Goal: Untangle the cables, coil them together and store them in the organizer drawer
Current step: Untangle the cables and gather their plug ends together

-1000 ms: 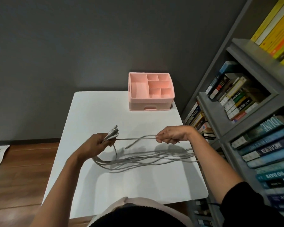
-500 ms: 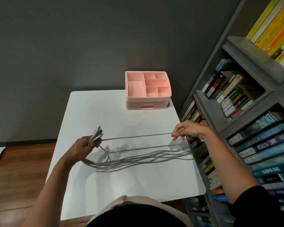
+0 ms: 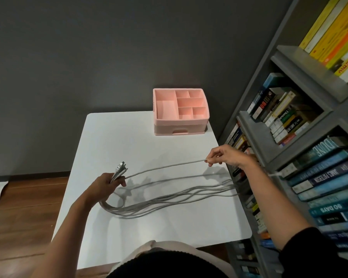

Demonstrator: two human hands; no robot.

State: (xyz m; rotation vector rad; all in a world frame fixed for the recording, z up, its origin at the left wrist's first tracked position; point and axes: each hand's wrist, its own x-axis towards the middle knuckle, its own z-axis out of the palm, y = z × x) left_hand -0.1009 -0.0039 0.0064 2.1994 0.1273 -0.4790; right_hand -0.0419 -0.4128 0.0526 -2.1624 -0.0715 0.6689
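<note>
Several grey cables (image 3: 165, 199) lie in long strands across the white table (image 3: 149, 149), running off its right edge. My left hand (image 3: 107, 183) grips the bunched connector ends (image 3: 120, 169), which stick up above my fingers. My right hand (image 3: 223, 155) pinches a single grey strand (image 3: 165, 167) stretched between both hands, above the table's right side. The pink organizer (image 3: 180, 112) stands at the far right of the table, its top compartments empty and its drawer (image 3: 180, 130) closed.
A grey bookshelf (image 3: 289, 137) packed with books stands right against the table's right edge, close to my right arm. Wooden floor (image 3: 18, 207) lies to the left. A dark wall is behind the table.
My right hand has slid right along one strand, pulling it out straight from the bundle. My left hand has held the connector ends throughout and sits slightly lower and further left.
</note>
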